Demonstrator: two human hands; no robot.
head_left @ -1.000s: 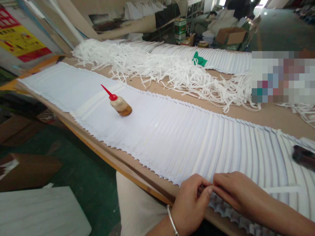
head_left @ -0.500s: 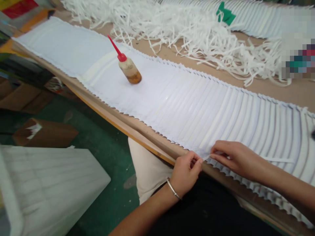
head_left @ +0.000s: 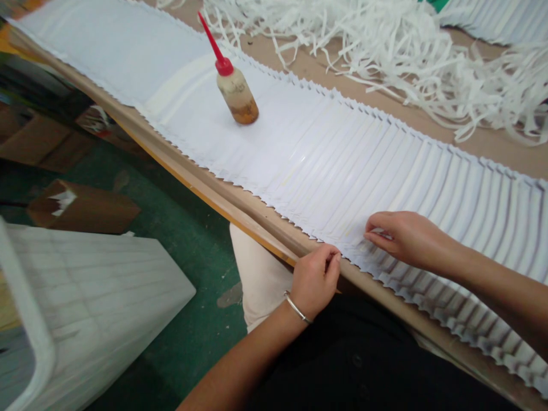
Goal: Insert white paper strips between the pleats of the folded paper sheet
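grip, left hand (head_left: 314, 282): fingers curled inward just above the wooden table edge (head_left: 218, 208), silver bangle (head_left: 295, 307) on the wrist; whether they pinch anything cannot be told.

lower left: white paper stack (head_left: 85, 297), on green floor (head_left: 192, 268); cardboard box (head_left: 81, 208) beyond it.

centre: cream cloth (head_left: 259, 279) and black trousers (head_left: 342, 359) on the person's lap, below the table edge.

on the table: overlapped pleated white paper sheets (head_left: 325, 171) with serrated edges, in a long row running diagonally; glue bottle (head_left: 237, 97) with red nozzle, standing on them, well apart from both hands.

right hand (head_left: 406, 240): fingertips (head_left: 374, 233) on the sheets, lightly bunched; any grip cannot be told.

beyond: shredded white paper strips (head_left: 385, 51), heaped on the tan tabletop (head_left: 492, 148).
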